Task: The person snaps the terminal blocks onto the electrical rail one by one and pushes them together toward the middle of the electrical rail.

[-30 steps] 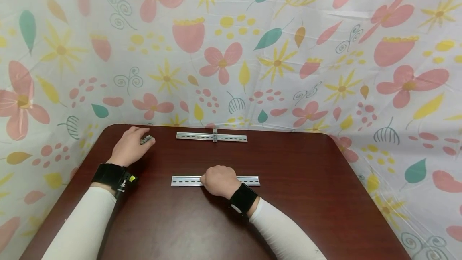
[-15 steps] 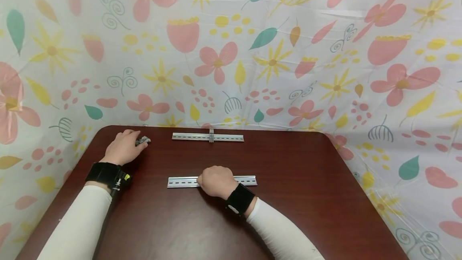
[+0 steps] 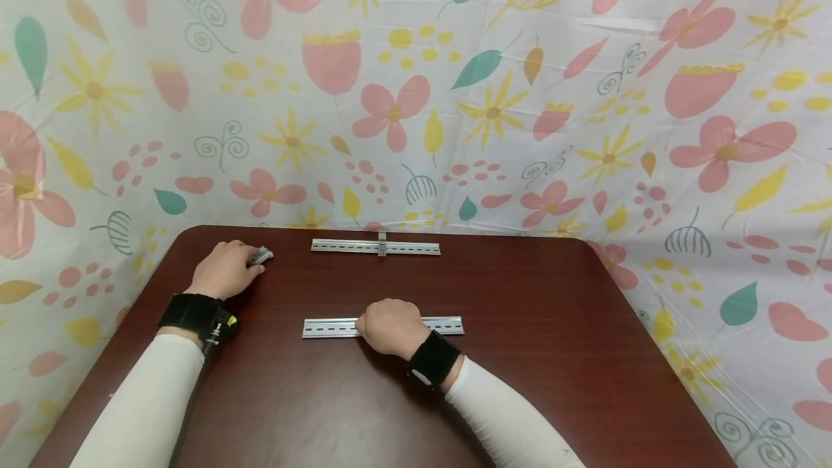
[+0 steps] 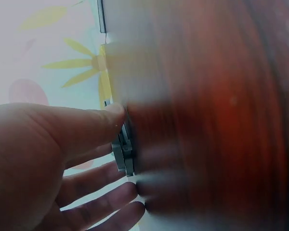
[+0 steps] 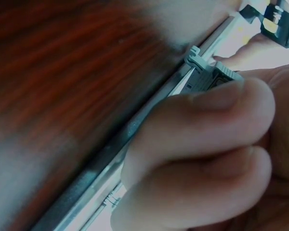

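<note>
Near the table's far left corner, my left hand (image 3: 224,271) pinches a small grey terminal block (image 3: 261,256) between thumb and fingers. In the left wrist view the thumb covers part of this block (image 4: 126,156), which sits close to the tabletop. My right hand (image 3: 393,327) lies over the middle of the nearer slotted metal DIN rail (image 3: 328,328), fingers curled. The right wrist view shows another grey terminal block (image 5: 200,77) at the rail, held under the curled fingers (image 5: 197,130) and partly hidden by them.
A second DIN rail (image 3: 347,245) lies near the table's back edge, with grey terminal blocks (image 3: 382,244) across its middle. The brown table (image 3: 520,323) meets a flower-patterned cloth (image 3: 494,165) behind it.
The head view has shifted slightly. My left thumb and fingers have closed in on the grey terminal block, and it has turned a little. My right hand stays on the rail.
</note>
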`<state>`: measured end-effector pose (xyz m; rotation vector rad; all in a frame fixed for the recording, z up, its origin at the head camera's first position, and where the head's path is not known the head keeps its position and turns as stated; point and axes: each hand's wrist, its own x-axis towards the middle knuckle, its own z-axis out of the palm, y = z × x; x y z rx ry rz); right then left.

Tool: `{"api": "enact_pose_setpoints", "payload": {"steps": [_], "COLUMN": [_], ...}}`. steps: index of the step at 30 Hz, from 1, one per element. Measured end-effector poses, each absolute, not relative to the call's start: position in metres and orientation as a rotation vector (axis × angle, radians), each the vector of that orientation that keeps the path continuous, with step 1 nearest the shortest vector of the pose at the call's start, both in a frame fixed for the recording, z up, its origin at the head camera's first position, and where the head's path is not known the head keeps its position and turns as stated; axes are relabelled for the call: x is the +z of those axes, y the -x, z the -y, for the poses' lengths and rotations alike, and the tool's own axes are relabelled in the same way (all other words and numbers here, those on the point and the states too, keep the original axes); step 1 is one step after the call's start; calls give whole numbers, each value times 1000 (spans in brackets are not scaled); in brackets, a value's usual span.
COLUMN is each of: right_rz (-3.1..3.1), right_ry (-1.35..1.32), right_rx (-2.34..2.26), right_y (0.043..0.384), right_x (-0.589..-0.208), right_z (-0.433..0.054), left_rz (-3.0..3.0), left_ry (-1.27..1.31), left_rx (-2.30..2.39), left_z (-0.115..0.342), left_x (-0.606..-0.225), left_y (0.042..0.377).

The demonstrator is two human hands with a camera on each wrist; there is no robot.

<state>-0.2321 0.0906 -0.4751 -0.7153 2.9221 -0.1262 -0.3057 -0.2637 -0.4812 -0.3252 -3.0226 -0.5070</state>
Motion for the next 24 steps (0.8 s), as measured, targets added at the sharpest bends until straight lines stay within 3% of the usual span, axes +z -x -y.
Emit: {"api": "enact_pose_setpoints", "payload": {"steps": [24], "right_rz": [-2927], "right_ry": [748], "right_rx": [-126], "right_y": [230], "right_x": [-473], "right_z": [-92], "left_rz": [2944], "left_ry": [306], "left_rx": [-617], "left_z": [266], "left_x": [-474], "left_y": [306]}}
